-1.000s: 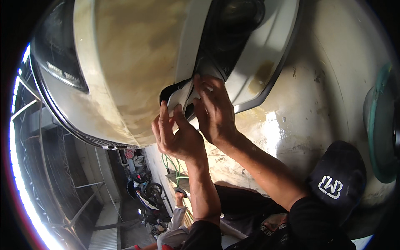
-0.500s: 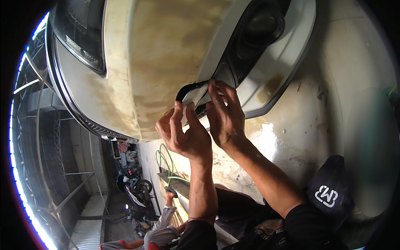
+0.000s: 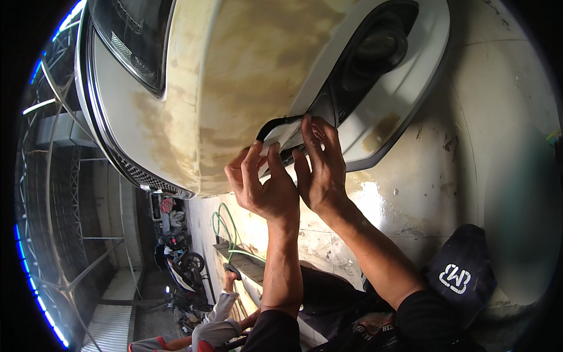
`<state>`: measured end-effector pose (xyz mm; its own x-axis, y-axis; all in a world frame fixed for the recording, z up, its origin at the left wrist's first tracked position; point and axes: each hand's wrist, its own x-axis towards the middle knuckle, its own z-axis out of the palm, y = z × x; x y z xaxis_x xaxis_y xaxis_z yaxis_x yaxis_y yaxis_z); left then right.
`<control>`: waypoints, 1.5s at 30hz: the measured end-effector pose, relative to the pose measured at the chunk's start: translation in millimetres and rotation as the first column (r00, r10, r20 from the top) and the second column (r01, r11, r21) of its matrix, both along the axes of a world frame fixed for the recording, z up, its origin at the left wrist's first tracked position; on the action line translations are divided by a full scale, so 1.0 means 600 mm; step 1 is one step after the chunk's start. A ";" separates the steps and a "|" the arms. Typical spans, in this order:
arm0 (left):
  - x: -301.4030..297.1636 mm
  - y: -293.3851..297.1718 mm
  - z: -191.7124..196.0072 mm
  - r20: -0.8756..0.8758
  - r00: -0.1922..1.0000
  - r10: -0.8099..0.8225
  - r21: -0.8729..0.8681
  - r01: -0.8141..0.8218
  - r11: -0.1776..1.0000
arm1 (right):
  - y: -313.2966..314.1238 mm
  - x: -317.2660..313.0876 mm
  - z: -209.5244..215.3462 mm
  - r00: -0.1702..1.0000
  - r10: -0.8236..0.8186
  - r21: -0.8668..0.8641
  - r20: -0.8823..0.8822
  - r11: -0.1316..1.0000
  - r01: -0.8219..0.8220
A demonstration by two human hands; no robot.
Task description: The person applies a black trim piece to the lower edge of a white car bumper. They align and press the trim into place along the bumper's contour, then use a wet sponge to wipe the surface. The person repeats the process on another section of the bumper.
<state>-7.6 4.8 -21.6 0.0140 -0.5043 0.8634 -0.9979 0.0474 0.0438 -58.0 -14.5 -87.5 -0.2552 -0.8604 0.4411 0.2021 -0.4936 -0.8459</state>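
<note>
Both my hands are at a black-rimmed recess (image 3: 271, 125) in the body of a white car with yellowish-brown patches. A thin whitish piece (image 3: 288, 134) lies in that recess, its exact kind unclear. My left hand (image 3: 262, 183) pinches its near end, index fingertip on the black rim and thumb beside it. At the far end, my right hand (image 3: 322, 170) presses its index fingertip to the corner by the dark lamp housing (image 3: 375, 50). The right thumb is bent near the recess's lower edge. The fingers partly hide the piece.
The patchy body panel (image 3: 234, 100) curves away at left. A dark cap (image 3: 460, 270) shows at lower right, over the pale, wet-looking floor (image 3: 410, 205). Behind, there are a green hose (image 3: 226, 223), a motorbike (image 3: 187, 267) and another person's grey sleeve (image 3: 220, 311).
My view has shifted slightly, so the car sits a little farther right in the picture. My right thumb has shifted slightly; both hands stay at the recess.
</note>
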 end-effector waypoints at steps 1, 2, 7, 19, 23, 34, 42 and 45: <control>0.000 0.000 0.000 0.002 1.000 0.002 0.006 -0.002 1.000 | 0.000 0.001 -0.001 1.000 0.000 0.009 0.021 1.000 0.000; -0.002 -0.001 0.001 0.004 1.000 0.003 0.011 -0.003 1.000 | 0.000 0.002 -0.002 0.999 0.000 0.019 0.043 1.000 0.000; 0.003 0.010 0.005 0.100 0.995 -0.015 0.066 0.008 0.998 | 0.006 0.003 0.007 0.984 0.018 0.105 0.179 0.994 -0.037; 0.010 0.010 0.006 0.129 0.991 -0.042 0.067 0.033 0.997 | 0.001 0.009 0.013 1.000 0.012 0.109 0.022 0.994 -0.015; 0.005 0.006 0.011 0.071 0.997 -0.042 0.069 0.037 0.997 | 0.004 0.007 0.016 1.000 -0.010 0.123 0.018 0.992 0.007; 0.000 0.009 0.028 0.056 0.998 -0.014 0.055 0.010 0.998 | -0.033 -0.010 0.024 0.986 -0.031 0.131 0.165 0.991 0.009; -0.010 0.005 0.031 0.040 0.999 -0.006 0.045 0.004 0.999 | -0.031 -0.016 0.035 0.948 0.005 0.207 0.317 0.976 -0.075; -0.015 0.004 0.036 0.036 0.999 0.006 0.059 -0.008 0.998 | -0.036 -0.021 0.037 0.922 0.045 0.191 0.385 0.973 -0.127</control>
